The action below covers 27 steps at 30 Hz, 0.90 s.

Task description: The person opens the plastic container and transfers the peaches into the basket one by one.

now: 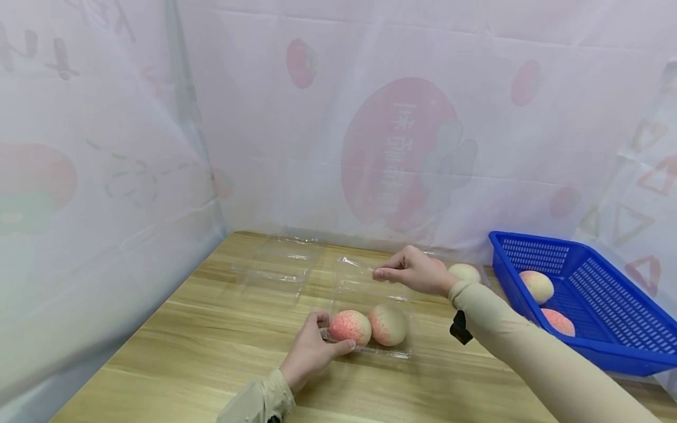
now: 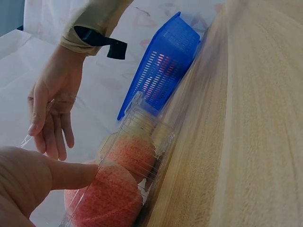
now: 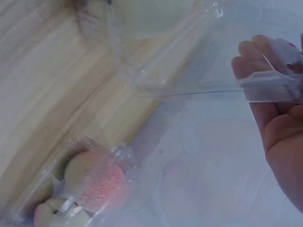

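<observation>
Two pink-and-cream peaches (image 1: 351,327) sit side by side in the base of a clear plastic clamshell box (image 1: 398,354). My left hand (image 1: 312,352) grips the box at its left end, thumb along the front rim beside the nearer peach (image 2: 106,198). The raised clear lid (image 1: 355,271) stands up behind the fruit. My right hand (image 1: 415,271) pinches the lid's edge between thumb and fingers; in the right wrist view that edge (image 3: 267,85) lies across the fingers.
An empty clear clamshell (image 1: 280,264) lies open at the back left. Another box with peaches (image 1: 465,272) stands at the back, partly hidden by my right arm. On the right is a blue plastic basket (image 1: 608,352) holding peaches (image 1: 536,286). Printed cloth (image 1: 254,147) hangs around the table.
</observation>
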Tool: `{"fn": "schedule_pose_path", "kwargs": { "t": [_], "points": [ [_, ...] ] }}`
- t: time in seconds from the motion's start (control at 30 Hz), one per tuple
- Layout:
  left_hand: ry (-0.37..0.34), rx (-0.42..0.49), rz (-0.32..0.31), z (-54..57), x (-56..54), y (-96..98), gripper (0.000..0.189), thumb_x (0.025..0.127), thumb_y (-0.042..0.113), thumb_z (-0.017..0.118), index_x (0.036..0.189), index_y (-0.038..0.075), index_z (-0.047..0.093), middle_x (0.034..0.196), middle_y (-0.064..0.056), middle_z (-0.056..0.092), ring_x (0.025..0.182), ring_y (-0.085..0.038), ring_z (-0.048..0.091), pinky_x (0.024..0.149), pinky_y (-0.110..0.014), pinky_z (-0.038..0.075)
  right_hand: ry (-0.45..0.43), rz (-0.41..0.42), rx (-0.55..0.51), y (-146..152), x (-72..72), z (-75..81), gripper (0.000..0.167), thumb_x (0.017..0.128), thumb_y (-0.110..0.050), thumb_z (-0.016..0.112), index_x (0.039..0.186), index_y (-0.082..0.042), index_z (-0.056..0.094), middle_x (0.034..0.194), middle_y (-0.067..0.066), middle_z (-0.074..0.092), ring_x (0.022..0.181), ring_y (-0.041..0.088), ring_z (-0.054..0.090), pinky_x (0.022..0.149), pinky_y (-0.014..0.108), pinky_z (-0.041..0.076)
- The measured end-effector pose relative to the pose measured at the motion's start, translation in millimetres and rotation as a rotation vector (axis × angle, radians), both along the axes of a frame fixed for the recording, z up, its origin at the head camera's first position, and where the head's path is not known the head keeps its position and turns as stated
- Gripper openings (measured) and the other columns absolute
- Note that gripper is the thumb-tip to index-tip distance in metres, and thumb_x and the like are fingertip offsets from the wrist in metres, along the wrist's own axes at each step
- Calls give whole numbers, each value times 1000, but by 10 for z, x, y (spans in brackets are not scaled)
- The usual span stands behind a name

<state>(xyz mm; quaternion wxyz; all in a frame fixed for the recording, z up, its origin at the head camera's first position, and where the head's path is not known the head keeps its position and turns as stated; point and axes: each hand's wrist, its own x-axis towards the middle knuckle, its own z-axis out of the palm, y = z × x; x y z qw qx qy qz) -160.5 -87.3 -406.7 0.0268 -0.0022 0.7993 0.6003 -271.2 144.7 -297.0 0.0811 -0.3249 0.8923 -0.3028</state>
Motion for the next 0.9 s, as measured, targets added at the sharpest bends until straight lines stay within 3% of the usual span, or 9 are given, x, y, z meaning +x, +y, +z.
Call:
{"fn": "schedule_pose_path", "kwargs": {
  "t": [0.13, 0.27, 0.47, 0.63, 0.77, 0.9],
  "points": [
    [1, 3, -2, -1, 0, 3, 85, 75, 19, 88, 136, -9, 37, 132, -25, 49, 111, -35, 55, 87, -46, 51, -29, 58, -31, -14, -29, 56, 27, 99, -27, 61, 115, -9, 74, 107, 4, 72, 96, 19, 69, 86, 37, 55],
    [12, 0, 1, 2, 6, 1, 84, 76, 19, 87, 136, -10, 37, 132, -27, 49, 110, -36, 55, 87, -47, 51, 1, 66, -55, -20, -47, 67, 25, 101, -23, 59, 113, -6, 73, 108, 7, 72, 98, 21, 68, 89, 40, 54],
    [13, -4, 12, 1, 19, 12, 82, 75, 18, 87, 135, -9, 38, 131, -26, 49, 111, -36, 54, 89, -48, 49, 70, -61, -86, -14, -43, 52, 45, 97, -43, 60, 124, -8, 67, 120, 6, 67, 108, 23, 63, 93, 46, 50],
    [10, -1, 32, -16, 24, 27, 71, 74, 16, 88, 124, -7, 43, 117, -20, 53, 104, -32, 54, 86, -46, 49, 88, -182, -186, 39, -37, 203, 66, 93, -51, 63, 143, -10, 49, 144, 11, 49, 126, 40, 48, 101, 58, 40],
    [3, 6, 43, -20, 29, 28, 65, 73, 15, 88, 116, -4, 43, 109, -16, 53, 98, -29, 53, 82, -43, 49, 119, -245, -252, 124, -38, 300, 67, 93, -51, 63, 147, -15, 45, 152, 9, 39, 134, 45, 35, 104, 63, 33],
    [-2, 9, 55, -20, 34, 36, 64, 73, 15, 89, 113, -2, 42, 110, -17, 52, 100, -29, 53, 84, -44, 48, 116, -254, -308, 225, -12, 295, 64, 94, -48, 63, 145, -12, 47, 149, 12, 42, 131, 43, 41, 105, 57, 36]
  ]
}}
